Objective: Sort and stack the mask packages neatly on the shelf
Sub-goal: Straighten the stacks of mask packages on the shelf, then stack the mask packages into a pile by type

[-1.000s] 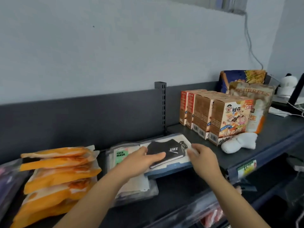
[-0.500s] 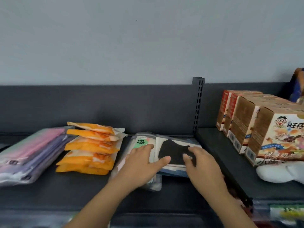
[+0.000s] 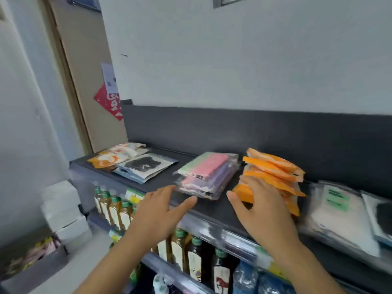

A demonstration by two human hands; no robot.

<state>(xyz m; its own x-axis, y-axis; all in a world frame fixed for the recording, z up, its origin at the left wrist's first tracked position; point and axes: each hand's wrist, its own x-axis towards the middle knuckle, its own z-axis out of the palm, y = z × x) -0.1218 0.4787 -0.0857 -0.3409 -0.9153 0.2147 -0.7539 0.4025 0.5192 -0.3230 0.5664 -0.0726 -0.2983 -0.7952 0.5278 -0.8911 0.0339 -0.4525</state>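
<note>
The white face-mask pile (image 3: 337, 209) has been left at the right of the shelf (image 3: 220, 209), and both hands have been moved leftwards. The right hand (image 3: 263, 209) is laid against the orange mask stack (image 3: 273, 172), its grip open. The left hand (image 3: 161, 211) is spread and empty beside the pink-and-purple mask stack (image 3: 205, 177). Squaring these stacks is judged to be next.

we see a dark shelf (image 3: 163, 181), matt & smooth, metal by the look. pastel mask packs (image 3: 209, 177) in clear glossy plastic w/ glare; orange packs (image 3: 273, 172) in shiny film. bottles (image 3: 179, 249) below glossy. wall (image 3: 233, 60) matt paint; door (image 3: 84, 60) wood-look.
</note>
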